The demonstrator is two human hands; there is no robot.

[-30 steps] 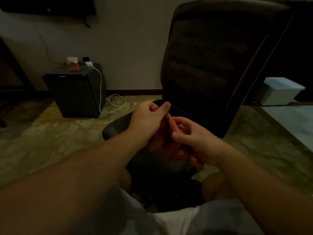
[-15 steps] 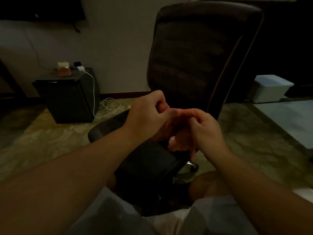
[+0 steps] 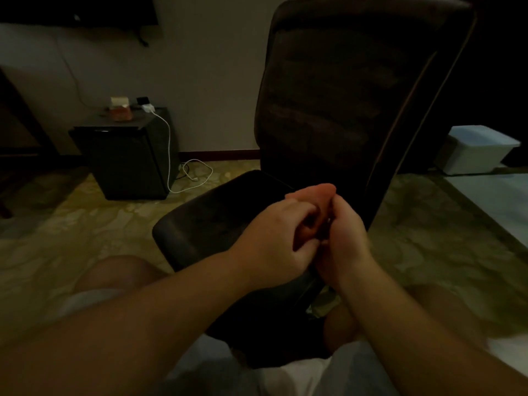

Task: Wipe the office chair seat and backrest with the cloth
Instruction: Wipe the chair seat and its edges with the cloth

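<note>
Dim room, mottled green floor (image 3: 85, 232); a white lidded storage bin (image 3: 480, 150) sits far right, contents hidden. Above the dark padded office chair seat (image 3: 205, 221), before its backrest (image 3: 357, 90), left hand (image 3: 274, 247) and right hand (image 3: 343, 238) curl fingers around a bunched pinkish cloth (image 3: 320, 192).

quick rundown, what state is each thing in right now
cloth: bunched between both hands, above the seat
left hand: gripping the cloth
right hand: gripping the cloth
chair seat: bare, untouched
backrest: upright, untouched
white cable: hanging to the floor
</note>
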